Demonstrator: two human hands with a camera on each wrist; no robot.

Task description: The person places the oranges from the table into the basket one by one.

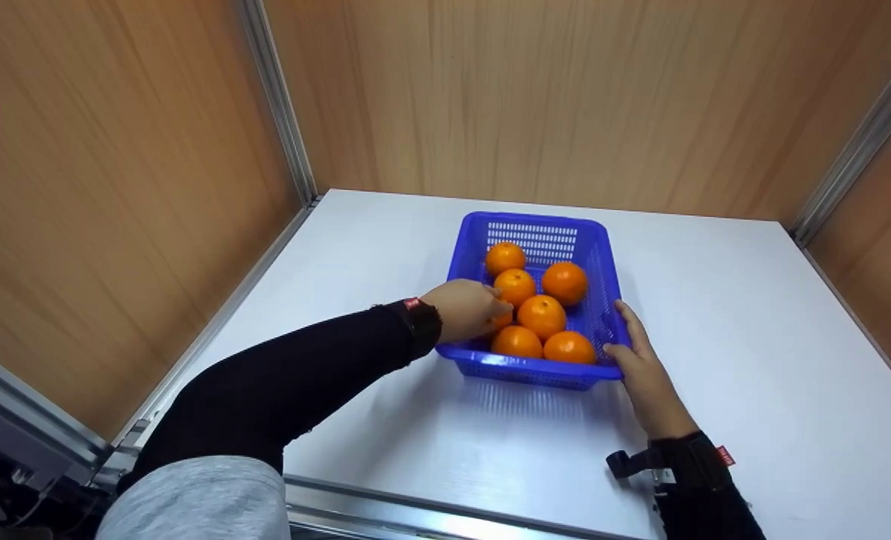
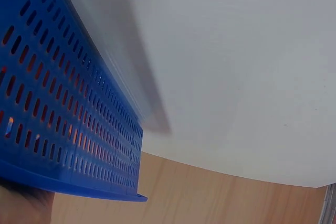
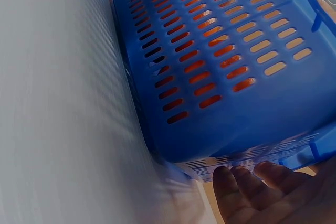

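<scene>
A blue plastic basket (image 1: 532, 363) with slotted walls holds several oranges (image 1: 542, 317). My left hand (image 1: 466, 309) reaches over its left rim, with fingers curled on an orange (image 1: 501, 320) that the hand partly covers. On the right, my right hand (image 1: 640, 367) grips the rim near the front corner, thumb on the inner side. From the right wrist view, the fingers (image 3: 262, 184) of that hand lie against the outside of the basket (image 3: 236, 124). The left wrist view shows the basket's slotted side (image 2: 79, 108) and only a bit of the left hand (image 2: 23, 205).
The basket stands on a white table (image 1: 385, 255). Wooden panels (image 1: 535, 97) close off the back and both sides, joined by metal corner posts (image 1: 280, 97). A metal rail (image 1: 385, 510) runs along the table's front edge.
</scene>
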